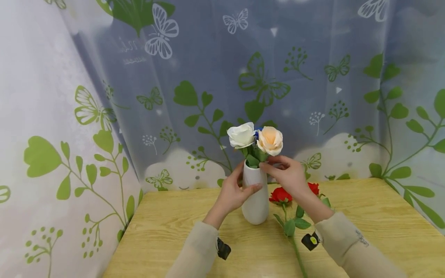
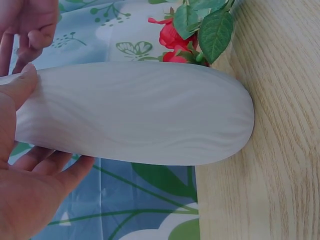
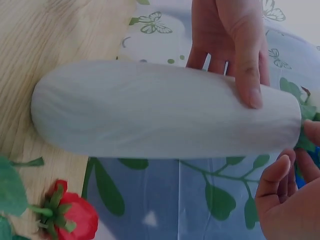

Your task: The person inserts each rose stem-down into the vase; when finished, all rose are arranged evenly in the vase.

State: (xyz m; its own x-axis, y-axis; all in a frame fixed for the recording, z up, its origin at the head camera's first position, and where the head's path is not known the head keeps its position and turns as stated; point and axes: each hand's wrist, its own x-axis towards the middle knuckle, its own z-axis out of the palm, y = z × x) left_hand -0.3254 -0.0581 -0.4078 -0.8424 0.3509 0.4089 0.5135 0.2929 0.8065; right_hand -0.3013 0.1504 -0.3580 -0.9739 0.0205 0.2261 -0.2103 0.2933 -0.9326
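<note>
A tall white vase (image 1: pixel 255 204) stands upright on the table. My left hand (image 1: pixel 233 191) grips its upper part, thumb across the front and fingers round the far side. A white rose (image 1: pixel 241 136) and a peach rose (image 1: pixel 270 140) rise from the mouth, with a bit of a blue flower (image 1: pixel 257 133) showing behind them. Right at the rim, my right hand (image 1: pixel 289 174) pinches the leafy stem under the peach rose, its other fingers curled. In the right wrist view, green leaves (image 3: pixel 306 112) poke out beside its thumb. The stems inside the vase are hidden.
Red roses (image 1: pixel 281 195) with leafy green stems lie on the wooden table (image 1: pixel 167 231) to the right of the vase, partly under my right forearm. A curtain (image 1: pixel 208 69) printed with butterflies and leaves hangs behind the table and along its sides.
</note>
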